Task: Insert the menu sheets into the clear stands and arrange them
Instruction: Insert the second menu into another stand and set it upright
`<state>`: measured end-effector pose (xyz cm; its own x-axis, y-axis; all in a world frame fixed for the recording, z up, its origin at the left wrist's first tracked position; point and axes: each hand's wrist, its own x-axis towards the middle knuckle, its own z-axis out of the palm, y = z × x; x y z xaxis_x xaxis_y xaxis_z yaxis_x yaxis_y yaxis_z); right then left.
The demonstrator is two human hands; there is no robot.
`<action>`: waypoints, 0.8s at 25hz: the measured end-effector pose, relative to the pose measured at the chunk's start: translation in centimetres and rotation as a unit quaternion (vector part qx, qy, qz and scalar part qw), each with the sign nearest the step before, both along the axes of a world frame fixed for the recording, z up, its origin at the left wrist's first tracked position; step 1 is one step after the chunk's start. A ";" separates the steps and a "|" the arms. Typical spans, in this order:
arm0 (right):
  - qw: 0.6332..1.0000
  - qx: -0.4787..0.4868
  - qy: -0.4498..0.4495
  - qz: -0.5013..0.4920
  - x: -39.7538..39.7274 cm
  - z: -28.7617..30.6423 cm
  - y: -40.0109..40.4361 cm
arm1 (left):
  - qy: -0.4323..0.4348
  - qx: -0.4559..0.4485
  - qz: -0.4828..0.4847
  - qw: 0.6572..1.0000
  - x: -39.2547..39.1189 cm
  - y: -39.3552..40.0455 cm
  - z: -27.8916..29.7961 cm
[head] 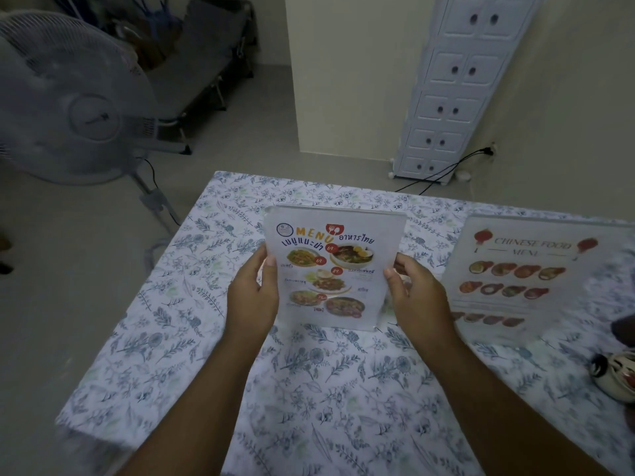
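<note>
A clear stand holding a Thai food menu sheet (331, 269) stands upright near the middle of the floral-clothed table (192, 338). My left hand (252, 297) grips its left edge with the thumb on the front. On the right edge, my right hand (417, 297) grips the same way. The stand's base rests on or just above the cloth; I cannot tell which. To the right stands a second clear stand with a Chinese food menu sheet (515, 276), upright and apart from both hands.
A standing fan (74, 101) is off the table's left side, with its pole near the far left corner. A small round object (615, 376) lies at the table's right edge. A white drawer tower (453, 87) leans at the far wall, cables below it.
</note>
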<state>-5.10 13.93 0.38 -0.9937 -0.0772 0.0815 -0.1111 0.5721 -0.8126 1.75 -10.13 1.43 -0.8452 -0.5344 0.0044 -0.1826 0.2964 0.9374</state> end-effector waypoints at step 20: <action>0.923 0.369 -0.106 -0.036 9.4 0.7 15.4 | -0.068 -0.228 -0.334 0.912 1.0 18.9 -0.4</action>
